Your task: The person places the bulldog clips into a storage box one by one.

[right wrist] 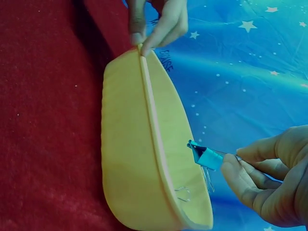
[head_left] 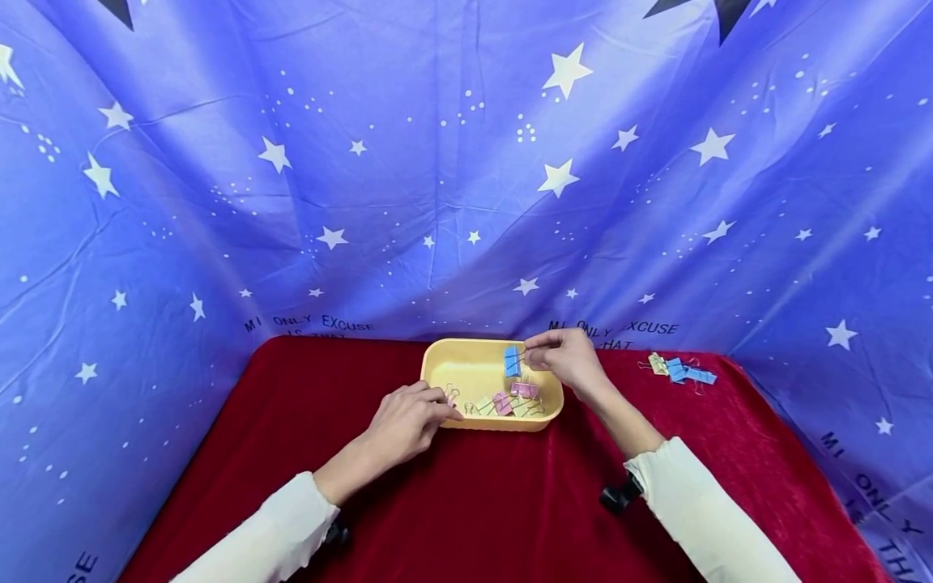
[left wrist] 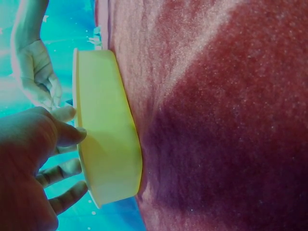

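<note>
A yellow tray (head_left: 466, 424) stands on the red cloth with several pink and pale yellow binder clips (head_left: 503, 403) toward its near side. Over the tray's right part, my right hand (head_left: 572, 360) pinches a blue binder clip (head_left: 513, 362) by its wire handle. The right wrist view shows the blue clip (right wrist: 208, 158) hanging out from the thumb and fingertips, above the rim. My left hand (head_left: 408, 417) grips the near left rim of the tray, thumb on the outer wall and fingers over the edge, as the left wrist view also shows near the tray wall (left wrist: 108, 130).
Beyond my right hand, a small group of blue and pale yellow binder clips (head_left: 678, 369) lies on the red cloth (head_left: 474, 502) at the back right. A blue curtain with stars (head_left: 437, 178) hangs close behind the table and at both sides.
</note>
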`<state>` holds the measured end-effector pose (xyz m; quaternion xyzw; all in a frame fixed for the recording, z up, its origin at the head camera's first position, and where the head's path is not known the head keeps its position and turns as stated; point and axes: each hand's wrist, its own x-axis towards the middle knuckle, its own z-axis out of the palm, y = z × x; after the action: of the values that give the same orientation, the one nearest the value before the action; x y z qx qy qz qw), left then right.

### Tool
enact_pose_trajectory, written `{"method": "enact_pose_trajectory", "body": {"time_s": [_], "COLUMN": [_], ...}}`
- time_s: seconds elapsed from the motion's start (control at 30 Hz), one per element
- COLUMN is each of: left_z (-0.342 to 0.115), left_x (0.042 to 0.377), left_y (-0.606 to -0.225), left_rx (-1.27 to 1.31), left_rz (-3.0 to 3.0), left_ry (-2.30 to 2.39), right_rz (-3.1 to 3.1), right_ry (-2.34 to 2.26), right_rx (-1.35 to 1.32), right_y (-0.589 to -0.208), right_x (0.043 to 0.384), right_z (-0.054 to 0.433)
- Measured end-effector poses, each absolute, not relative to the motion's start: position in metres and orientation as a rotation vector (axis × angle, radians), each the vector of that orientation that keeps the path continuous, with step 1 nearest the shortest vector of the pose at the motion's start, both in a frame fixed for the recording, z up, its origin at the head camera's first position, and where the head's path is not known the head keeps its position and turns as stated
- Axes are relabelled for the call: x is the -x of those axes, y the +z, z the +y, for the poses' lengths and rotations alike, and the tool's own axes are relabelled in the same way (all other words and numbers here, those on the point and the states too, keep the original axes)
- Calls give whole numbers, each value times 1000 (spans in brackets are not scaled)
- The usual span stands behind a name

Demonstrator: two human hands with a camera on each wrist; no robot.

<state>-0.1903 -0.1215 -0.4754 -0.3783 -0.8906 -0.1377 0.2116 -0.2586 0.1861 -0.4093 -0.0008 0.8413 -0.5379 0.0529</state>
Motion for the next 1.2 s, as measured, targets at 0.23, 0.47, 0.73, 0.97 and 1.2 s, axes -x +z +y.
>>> {"method": "enact_pose_trajectory", "body": {"time_s": [0.23, 0.47, 0.73, 0.97, 1.2], "left_z": [-121, -120, -120, -121, -120], "left_x": [189, 188, 188, 188, 188], "left_y": [-474, -472, -471, -471, -471], "left_rx": [1044, 1044, 1040, 1034, 1040], "left_rz": [-2495, -2510, -2509, -2514, -2511], "left_ry": [-380, -365, -363, -371, -378], "right_rz": [2586, 2639, 2727, 2779, 2755], "right_ry": [-1578, -1496, -1344, -1271, -1340], "right_rx": [37, 56, 101, 83, 50], "right_y": [-419, -427, -431, -428, -423], "right_x": [260, 263, 263, 261, 256], "right_z": [172, 162, 154, 164, 182]}}
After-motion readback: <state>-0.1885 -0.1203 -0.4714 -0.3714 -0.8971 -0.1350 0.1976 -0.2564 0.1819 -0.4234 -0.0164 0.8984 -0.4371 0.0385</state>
